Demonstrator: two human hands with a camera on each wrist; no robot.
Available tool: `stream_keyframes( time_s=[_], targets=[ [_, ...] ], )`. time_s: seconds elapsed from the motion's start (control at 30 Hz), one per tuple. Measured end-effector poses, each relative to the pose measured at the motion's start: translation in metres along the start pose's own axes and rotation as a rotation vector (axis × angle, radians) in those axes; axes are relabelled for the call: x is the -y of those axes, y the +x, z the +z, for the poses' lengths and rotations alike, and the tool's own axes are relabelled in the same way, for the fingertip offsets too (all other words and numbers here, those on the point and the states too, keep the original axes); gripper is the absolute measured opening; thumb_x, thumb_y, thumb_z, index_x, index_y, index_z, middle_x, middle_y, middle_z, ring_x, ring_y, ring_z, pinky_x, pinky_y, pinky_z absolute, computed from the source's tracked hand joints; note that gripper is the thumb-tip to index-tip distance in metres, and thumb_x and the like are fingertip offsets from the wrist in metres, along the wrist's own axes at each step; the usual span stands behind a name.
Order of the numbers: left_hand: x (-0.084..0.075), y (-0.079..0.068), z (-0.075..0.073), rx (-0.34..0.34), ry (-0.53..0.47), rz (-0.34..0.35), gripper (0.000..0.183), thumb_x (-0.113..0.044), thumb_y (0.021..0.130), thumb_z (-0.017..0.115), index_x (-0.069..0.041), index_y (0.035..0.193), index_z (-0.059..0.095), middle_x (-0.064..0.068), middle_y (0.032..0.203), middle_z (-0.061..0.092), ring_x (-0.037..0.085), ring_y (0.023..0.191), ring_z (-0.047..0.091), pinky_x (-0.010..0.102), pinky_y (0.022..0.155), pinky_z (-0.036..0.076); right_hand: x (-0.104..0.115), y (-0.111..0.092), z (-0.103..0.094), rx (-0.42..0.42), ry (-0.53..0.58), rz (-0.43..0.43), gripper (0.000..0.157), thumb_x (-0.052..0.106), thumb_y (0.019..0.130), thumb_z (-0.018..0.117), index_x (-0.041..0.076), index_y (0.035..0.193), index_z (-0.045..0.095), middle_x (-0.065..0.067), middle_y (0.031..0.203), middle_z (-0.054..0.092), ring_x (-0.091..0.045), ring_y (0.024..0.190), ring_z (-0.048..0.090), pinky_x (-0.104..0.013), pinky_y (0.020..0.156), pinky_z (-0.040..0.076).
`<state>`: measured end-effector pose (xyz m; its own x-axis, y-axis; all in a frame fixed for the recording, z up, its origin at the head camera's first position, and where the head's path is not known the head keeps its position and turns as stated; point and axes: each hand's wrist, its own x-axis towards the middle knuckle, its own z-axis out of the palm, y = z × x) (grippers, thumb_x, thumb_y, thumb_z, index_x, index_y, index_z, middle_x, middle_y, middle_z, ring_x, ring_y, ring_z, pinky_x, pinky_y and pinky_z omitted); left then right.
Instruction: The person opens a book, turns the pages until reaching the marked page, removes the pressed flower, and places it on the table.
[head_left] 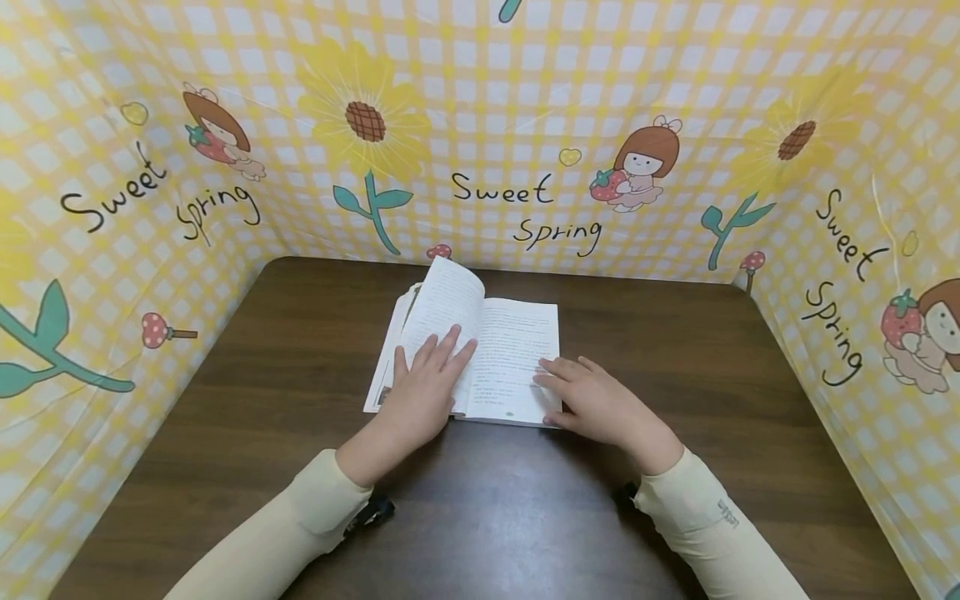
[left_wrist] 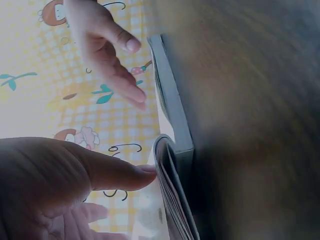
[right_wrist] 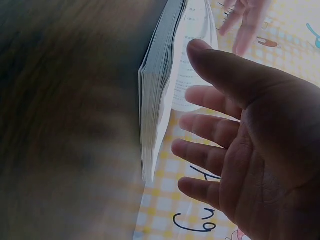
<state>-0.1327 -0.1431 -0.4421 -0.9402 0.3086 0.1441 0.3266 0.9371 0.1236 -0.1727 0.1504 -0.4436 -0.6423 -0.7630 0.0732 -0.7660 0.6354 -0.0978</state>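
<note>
An open book [head_left: 517, 333] with printed white pages lies on the dark wooden table. Its left-hand pages curve up from the spine, and a lifted leaf [head_left: 450, 287] stands higher than the stack under it. My left hand [head_left: 423, 387] is over the left page with fingers spread; in the left wrist view its thumb [left_wrist: 125, 172] touches the page near the fold. At the right page's outer edge is my right hand [head_left: 600, 404], its fingertips over the page. The right wrist view has its fingers loosely extended beside the book's page block [right_wrist: 160, 90], holding nothing.
The brown table [head_left: 262, 375] is enclosed on the left, back and right by yellow checked cloth [head_left: 480, 108] printed with sunflowers and lettering. Black straps or devices [head_left: 371, 510] show under both pale sleeves [head_left: 300, 517].
</note>
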Motion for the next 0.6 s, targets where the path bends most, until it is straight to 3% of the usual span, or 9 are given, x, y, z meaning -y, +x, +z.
stream_keyframes(
  time_s=[0.13,0.33,0.47,0.6],
  targets=[
    [-0.0012,-0.0011,-0.0033,0.06,-0.033,-0.016,0.074,-0.007,0.092,0.072,-0.02,0.158,0.041,0.011,0.166,0.033,0.042,0.147,0.038,0.078,0.109,0.028,0.0002,-0.0015,0.001,0.028,0.015,0.005,0.059,0.04,0.091,0.077,0.012,0.14,0.062,-0.012,0.151,0.054,-0.028,0.141,0.05,-0.061,0.115,0.035],
    [-0.0029,-0.0041,-0.0054,0.127,-0.03,-0.033,0.045,-0.011,0.098,0.063,-0.016,0.142,0.061,0.015,0.154,0.05,0.042,0.14,0.047,0.073,0.105,0.038,0.0011,-0.003,0.0014,0.064,0.033,0.006,0.059,0.041,0.093,0.075,0.01,0.14,0.061,-0.012,0.151,0.054,-0.03,0.142,0.049,-0.061,0.116,0.034],
    [-0.0039,-0.0051,-0.0069,0.137,-0.045,-0.06,0.036,-0.012,0.098,0.058,-0.013,0.134,0.066,0.018,0.149,0.054,0.043,0.132,0.054,0.069,0.095,0.048,0.0009,-0.0026,0.0016,0.084,0.046,0.012,0.058,0.041,0.092,0.076,0.009,0.139,0.063,-0.011,0.151,0.055,-0.029,0.142,0.049,-0.061,0.116,0.033],
    [-0.0042,-0.0047,-0.0081,0.14,-0.056,-0.087,0.036,-0.019,0.097,0.062,-0.011,0.132,0.067,0.019,0.147,0.055,0.043,0.129,0.057,0.065,0.089,0.052,0.0,-0.0023,0.0022,0.098,0.045,0.02,0.057,0.04,0.091,0.078,0.01,0.137,0.064,-0.011,0.151,0.055,-0.028,0.142,0.049,-0.06,0.116,0.034]
  ],
)
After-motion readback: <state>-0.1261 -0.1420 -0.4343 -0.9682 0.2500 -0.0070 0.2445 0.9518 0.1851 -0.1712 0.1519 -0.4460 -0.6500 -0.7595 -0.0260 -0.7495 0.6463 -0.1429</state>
